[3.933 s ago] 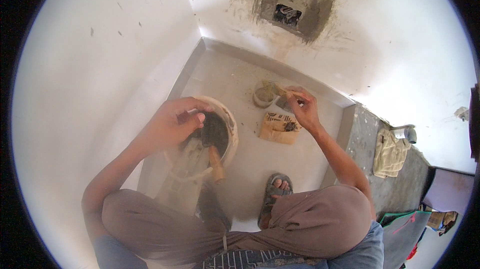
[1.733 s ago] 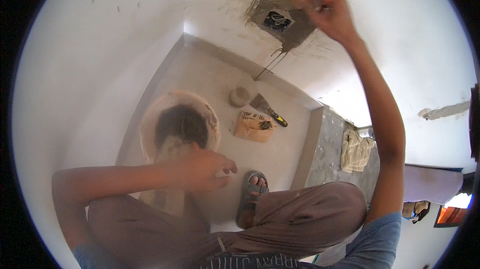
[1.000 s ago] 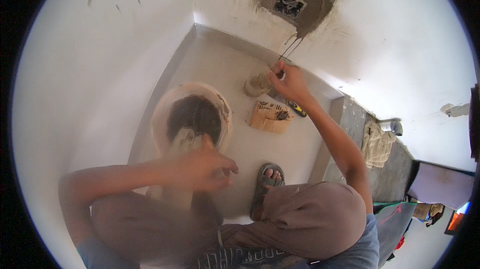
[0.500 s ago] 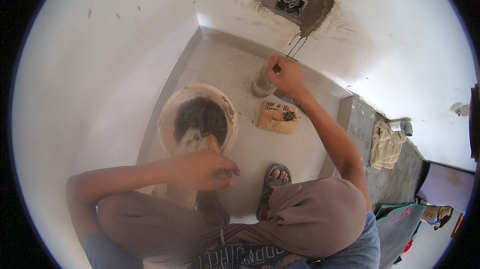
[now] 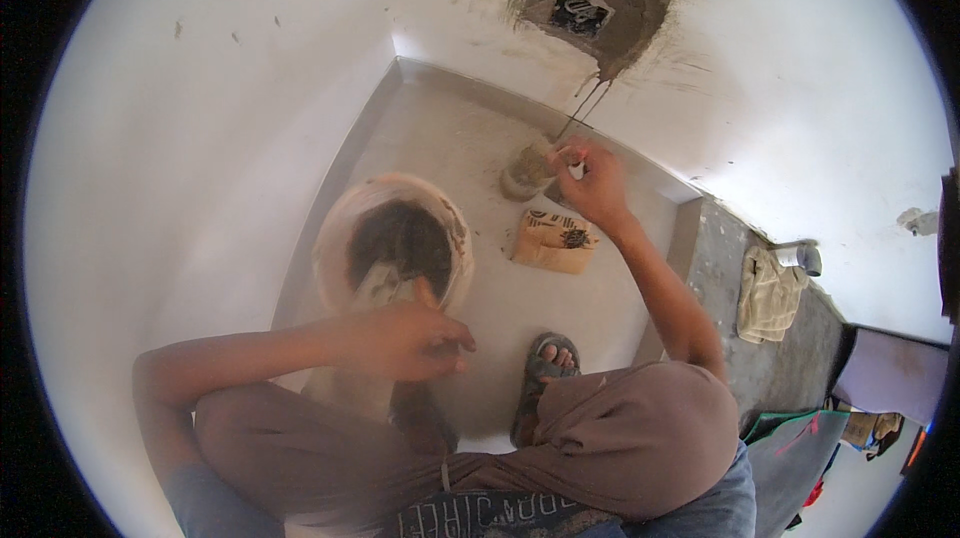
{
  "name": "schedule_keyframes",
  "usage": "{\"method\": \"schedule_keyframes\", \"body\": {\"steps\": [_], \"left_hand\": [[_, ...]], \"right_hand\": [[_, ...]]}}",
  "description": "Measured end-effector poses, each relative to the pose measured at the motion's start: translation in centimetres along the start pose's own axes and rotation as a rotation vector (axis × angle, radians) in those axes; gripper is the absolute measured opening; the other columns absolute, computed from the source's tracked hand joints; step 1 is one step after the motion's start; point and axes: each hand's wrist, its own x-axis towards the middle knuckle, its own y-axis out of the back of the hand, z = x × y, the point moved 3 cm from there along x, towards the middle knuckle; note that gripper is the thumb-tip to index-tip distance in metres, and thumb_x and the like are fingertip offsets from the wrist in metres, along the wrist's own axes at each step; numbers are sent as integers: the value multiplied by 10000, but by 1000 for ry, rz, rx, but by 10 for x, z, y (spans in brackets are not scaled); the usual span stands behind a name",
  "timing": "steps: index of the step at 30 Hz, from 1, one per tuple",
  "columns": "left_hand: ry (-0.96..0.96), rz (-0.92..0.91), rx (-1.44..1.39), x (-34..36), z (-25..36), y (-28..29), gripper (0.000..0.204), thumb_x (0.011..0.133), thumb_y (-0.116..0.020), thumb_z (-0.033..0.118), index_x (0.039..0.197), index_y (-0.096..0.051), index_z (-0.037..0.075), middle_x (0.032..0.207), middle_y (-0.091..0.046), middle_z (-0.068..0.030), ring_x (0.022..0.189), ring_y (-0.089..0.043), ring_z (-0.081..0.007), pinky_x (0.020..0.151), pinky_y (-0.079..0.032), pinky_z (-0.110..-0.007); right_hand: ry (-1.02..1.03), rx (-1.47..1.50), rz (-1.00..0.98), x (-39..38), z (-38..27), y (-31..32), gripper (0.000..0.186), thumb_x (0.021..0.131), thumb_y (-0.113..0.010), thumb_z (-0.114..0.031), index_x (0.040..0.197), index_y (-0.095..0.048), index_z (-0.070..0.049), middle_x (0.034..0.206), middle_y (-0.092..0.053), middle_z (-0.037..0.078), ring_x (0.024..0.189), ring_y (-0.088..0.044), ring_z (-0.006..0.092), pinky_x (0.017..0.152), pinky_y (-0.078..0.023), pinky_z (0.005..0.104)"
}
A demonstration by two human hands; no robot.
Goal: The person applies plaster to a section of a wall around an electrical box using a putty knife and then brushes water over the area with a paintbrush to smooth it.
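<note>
My left hand (image 5: pixel 405 340) hangs over the near rim of a pale plastic bucket (image 5: pixel 335 213). Its fingers are curled, with one pointing into the bucket. Dark grey wet mix (image 5: pixel 410 238) lies inside. A long pale piece (image 5: pixel 380 283) leans in the bucket and runs beneath that hand; whether I grip it is unclear. My right hand (image 5: pixel 595 183), its fingers drawn together, is beside a small clear tub (image 5: pixel 525 173) with greyish contents. Blur hides what these fingers hold. Near this hand on the floor rests a brown cardboard piece (image 5: pixel 555 241).
Ahead, the white wall has a black electrical box (image 5: pixel 578 15) ringed by wet grey plaster (image 5: pixel 640 23), with drips below. At right, a beige cloth (image 5: pixel 770 293) and a white-and-grey container (image 5: pixel 800 258) rest on a grey ledge (image 5: pixel 730 248). My sandalled foot (image 5: pixel 550 368) stands beyond my knee.
My right hand has shifted slightly right and nearer, uncovering more of the clear tub. The dark shape seen upright in the bucket no longer stands out. My left hand stays nearly in place.
</note>
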Motion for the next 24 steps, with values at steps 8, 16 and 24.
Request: {"method": "schedule_keyframes", "body": {"steps": [8, 16, 24], "left_hand": [[-27, 3, 0, 9, -4, -3, 373, 994, -599, 318, 1213, -645, 20, 979, -707, -213, 916, -705, -327, 847, -521, -437], [74, -7, -24, 5, -1, 0, 370, 1006, -591, 311, 1232, -641, 22, 994, -703, -216, 936, -700, -325, 886, -513, -429], [90, 11, -16, 10, 2, 3, 356, 1004, -600, 302, 1230, -655, 32, 987, -703, -206, 914, -695, -306, 972, -429, -430]], "right_hand": [[81, 149, -62, -33, 4, 11, 173, 906, -692, -124, 1062, -711, -52, 903, -653, 150, 829, -642, 365, 752, -513, 441], [376, -13, 78, 17, -19, 18, 253, 902, -686, -113, 1153, -672, -83, 1090, -619, 181, 876, -657, 376, 776, -539, 447], [329, 66, 230, 79, -3, 3, 187, 877, -688, -104, 1058, -691, -57, 1085, -631, 172, 836, -673, 349, 733, -548, 435]]}}
